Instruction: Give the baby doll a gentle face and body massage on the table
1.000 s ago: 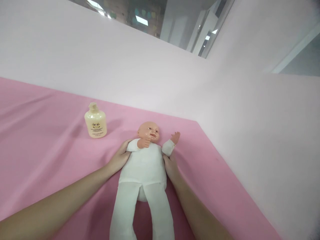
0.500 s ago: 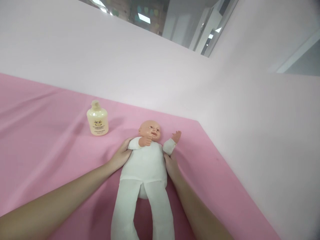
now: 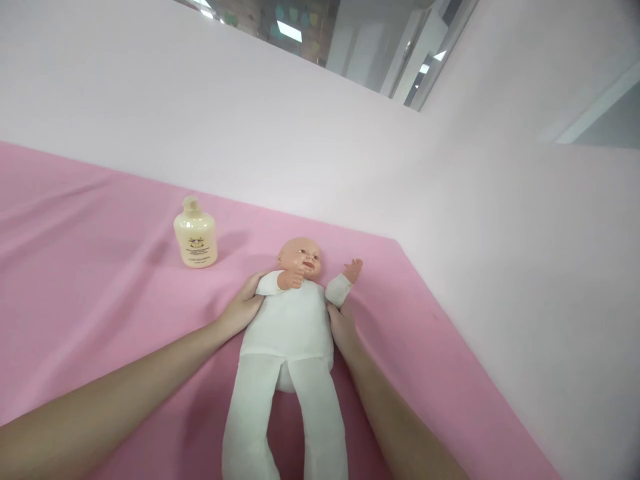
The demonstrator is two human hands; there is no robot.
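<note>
Two hands engaged: both on one doll, none free.
Left hand (image 3: 243,308): fingers curled against the doll's shoulder and upper flank, thumb side up; a cupping grip pressed to the cloth, not closed round anything.
Right hand (image 3: 342,328): flat against the opposite flank, just under the doll's raised arm; fingers partly hidden behind the body, so how far they wrap cannot be told.
Doll (image 3: 289,333): lies on its back, head away from the person, legs running toward the bottom edge of the view; white soft body, one arm bent across the chest, the other lifted outward.
Doll's position: held between the two hands, resting fully on the pink sheet (image 3: 100,313), near the far right corner of the surface.
Bottle (image 3: 195,234): cream-coloured, upright, cap on, standing apart from the doll on the left-hand side, near the back wall (image 3: 300,133); no hand touches it.
Progress, as judged: the doll is laid down and steadied; the bottle appears untouched and unopened, and nothing has been applied to the doll that shows.
Remaining, as judged: anything involving the bottle is not yet begun.
</note>
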